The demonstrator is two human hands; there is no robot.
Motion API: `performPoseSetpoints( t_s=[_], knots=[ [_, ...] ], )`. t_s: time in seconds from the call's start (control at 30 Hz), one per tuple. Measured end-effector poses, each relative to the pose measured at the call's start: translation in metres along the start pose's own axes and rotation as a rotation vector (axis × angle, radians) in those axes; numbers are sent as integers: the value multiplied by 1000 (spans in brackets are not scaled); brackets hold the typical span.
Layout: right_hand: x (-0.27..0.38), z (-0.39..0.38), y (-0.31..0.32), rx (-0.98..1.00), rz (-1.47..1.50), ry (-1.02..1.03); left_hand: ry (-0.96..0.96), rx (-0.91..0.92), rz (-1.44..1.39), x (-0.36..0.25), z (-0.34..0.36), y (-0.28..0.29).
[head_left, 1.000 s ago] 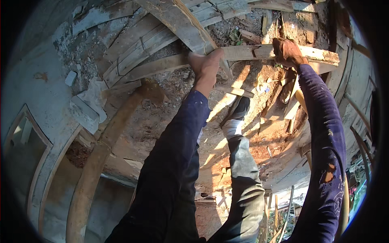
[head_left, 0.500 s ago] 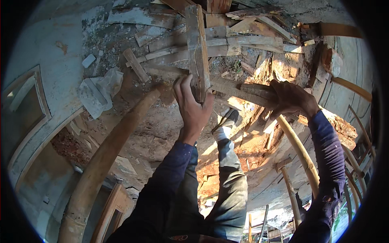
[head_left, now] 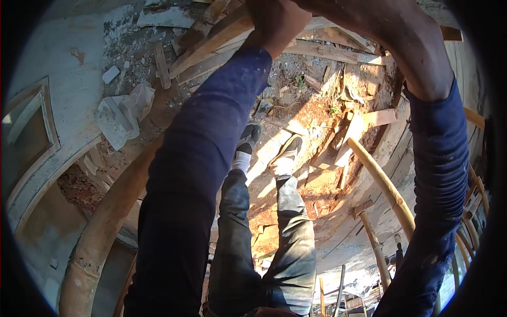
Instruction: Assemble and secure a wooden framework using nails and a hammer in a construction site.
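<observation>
While the left hand (head_left: 280, 18) obscures planks (head_left: 214, 47) — rubble (head_left: 140, 58) spreads; poles (head_left: 383, 182) lean.

Reddish dirt ground (head_left: 264, 211) under wooden planks (head_left: 327, 50) and rubble (head_left: 288, 66)

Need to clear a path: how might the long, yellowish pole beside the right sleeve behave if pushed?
The pole may roll, since it looks rounded, and is probably stiff, being thick and woody. It could swing awkwardly, given its length.
</observation>
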State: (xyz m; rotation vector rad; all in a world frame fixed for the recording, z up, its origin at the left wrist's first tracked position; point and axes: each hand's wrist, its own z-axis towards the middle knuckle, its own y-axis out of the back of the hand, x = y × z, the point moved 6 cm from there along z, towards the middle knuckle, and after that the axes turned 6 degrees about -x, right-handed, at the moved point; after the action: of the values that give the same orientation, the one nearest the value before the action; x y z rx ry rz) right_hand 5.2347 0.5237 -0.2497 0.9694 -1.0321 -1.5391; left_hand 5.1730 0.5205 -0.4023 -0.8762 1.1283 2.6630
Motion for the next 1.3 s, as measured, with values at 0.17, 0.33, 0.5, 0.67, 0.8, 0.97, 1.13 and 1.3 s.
performPoseSetpoints(
  t_s=[0.17,0.33,0.5,0.67,0.8,0.97,1.13,1.3],
  knots=[
    [93,-106,-103,169,1336,-575,-73,131,-96,55,77,54],
    [236,-334,-355,997,660,-815,66,431,-183,84,118,72],
    [280,-397,-430,724,355,-886,9,649,-125,137,145,120],
    [304,-408,-443,733,341,-636,236,510,-320,125,136,150],
    [284,-387,-377,681,972,-897,298,456,-331,91,133,165],
    [266,-389,-262,598,1434,-1473,328,371,-397,41,134,175],
    [245,-364,-163,438,1524,-1694,541,249,-442,2,147,208],
    [235,-351,-113,131,1266,-1803,678,187,-662,-3,107,216]
  ],
)
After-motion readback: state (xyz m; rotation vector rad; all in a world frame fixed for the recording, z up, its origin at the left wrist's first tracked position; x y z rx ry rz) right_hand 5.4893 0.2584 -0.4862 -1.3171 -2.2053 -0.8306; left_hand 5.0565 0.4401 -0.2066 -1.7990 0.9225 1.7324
